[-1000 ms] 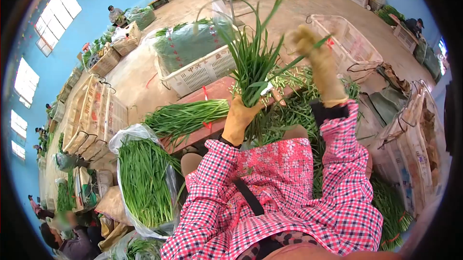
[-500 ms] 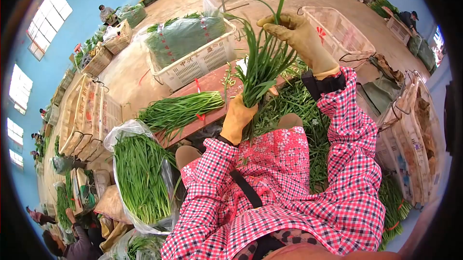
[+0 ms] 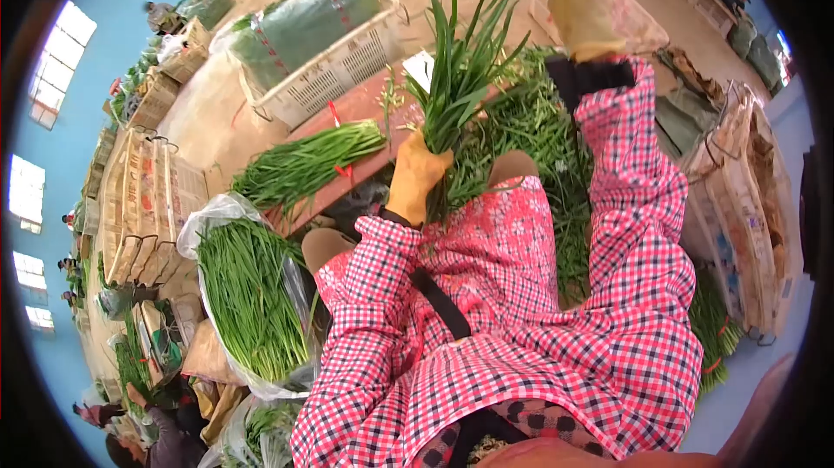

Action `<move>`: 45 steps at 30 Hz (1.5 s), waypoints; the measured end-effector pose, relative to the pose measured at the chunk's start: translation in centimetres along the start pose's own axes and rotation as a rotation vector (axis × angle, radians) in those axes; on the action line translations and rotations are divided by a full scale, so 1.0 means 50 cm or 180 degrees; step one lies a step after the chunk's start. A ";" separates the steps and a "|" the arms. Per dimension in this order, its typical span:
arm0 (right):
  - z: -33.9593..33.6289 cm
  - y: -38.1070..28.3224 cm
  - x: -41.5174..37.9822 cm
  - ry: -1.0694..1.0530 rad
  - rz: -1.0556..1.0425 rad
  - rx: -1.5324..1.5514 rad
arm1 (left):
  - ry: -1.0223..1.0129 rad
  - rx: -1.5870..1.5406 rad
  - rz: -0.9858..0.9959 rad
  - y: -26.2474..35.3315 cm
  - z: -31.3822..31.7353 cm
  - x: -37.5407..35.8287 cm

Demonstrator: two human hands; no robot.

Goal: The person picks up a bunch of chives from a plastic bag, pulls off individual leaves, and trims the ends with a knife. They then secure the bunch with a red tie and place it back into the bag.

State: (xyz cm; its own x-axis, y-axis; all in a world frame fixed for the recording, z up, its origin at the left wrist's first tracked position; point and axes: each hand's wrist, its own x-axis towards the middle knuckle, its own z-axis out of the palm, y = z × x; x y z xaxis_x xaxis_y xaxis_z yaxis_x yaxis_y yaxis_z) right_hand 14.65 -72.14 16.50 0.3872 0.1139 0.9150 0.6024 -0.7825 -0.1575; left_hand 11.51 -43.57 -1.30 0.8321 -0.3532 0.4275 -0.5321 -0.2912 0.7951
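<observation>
My left hand [image 3: 415, 174], in a yellowish glove, is closed around the lower part of a bunch of garlic chives [image 3: 456, 86], whose long green leaves fan upward. Up by the top edge, my gloved right hand [image 3: 580, 8] is smeared by motion and its fingertips run toward the edge of the view, close to the tips of the leaves. A chive bundle [image 3: 317, 155] tied with red bands lies on the reddish bench [image 3: 363, 93] before me. Loose leaves [image 3: 512, 134] are heaped to the right of the bunch, beside my knee.
A plastic-lined container of chives [image 3: 248, 303] stands at my left. Beyond the bench sits a white crate [image 3: 326, 73] with a wrapped green bale. Stacked crates [image 3: 148, 207] are farther left, another crate [image 3: 721, 207] at my right. Other people [image 3: 165, 425] work along the walls.
My right hand has swung up and away from the bunch, toward the top edge. The camera view has shifted slightly; my left hand keeps hold of the chives.
</observation>
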 end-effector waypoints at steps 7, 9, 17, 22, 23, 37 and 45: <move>-0.104 0.191 -0.033 -0.0359 0.0868 -0.1098 | -0.0086 0.0445 -0.0324 -0.095 -0.002 -0.049; -0.154 0.263 -0.063 -0.0565 0.1188 -0.1477 | -0.0053 0.0291 -0.0720 -0.113 -0.009 -0.074; -0.175 0.412 -0.142 -0.1710 0.1680 -0.2513 | 0.0263 0.0088 -0.0833 -0.130 -0.002 -0.089; -0.048 0.259 -0.134 -0.1621 0.2277 0.0175 | 0.0223 0.0671 -0.0460 -0.145 0.003 -0.092; -0.012 0.269 -0.156 -0.1582 0.2529 0.1337 | 0.0129 0.0829 -0.0448 -0.143 0.003 -0.094; 0.050 -0.003 -0.087 -0.2517 0.1925 0.3558 | -0.0166 0.1347 -0.0686 -0.117 0.034 -0.109; 0.060 -0.052 -0.105 -0.1832 0.2509 0.3514 | -0.0069 0.1006 -0.0752 -0.105 0.032 -0.105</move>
State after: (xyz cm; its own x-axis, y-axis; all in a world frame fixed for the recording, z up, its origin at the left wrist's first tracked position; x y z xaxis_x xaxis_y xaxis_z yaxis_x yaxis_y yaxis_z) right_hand 13.14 -68.86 11.00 0.9193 0.3184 0.2313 0.2217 0.0664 -0.9728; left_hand 9.70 -41.61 -8.39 0.9357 -0.2615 0.2367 -0.3510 -0.6248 0.6975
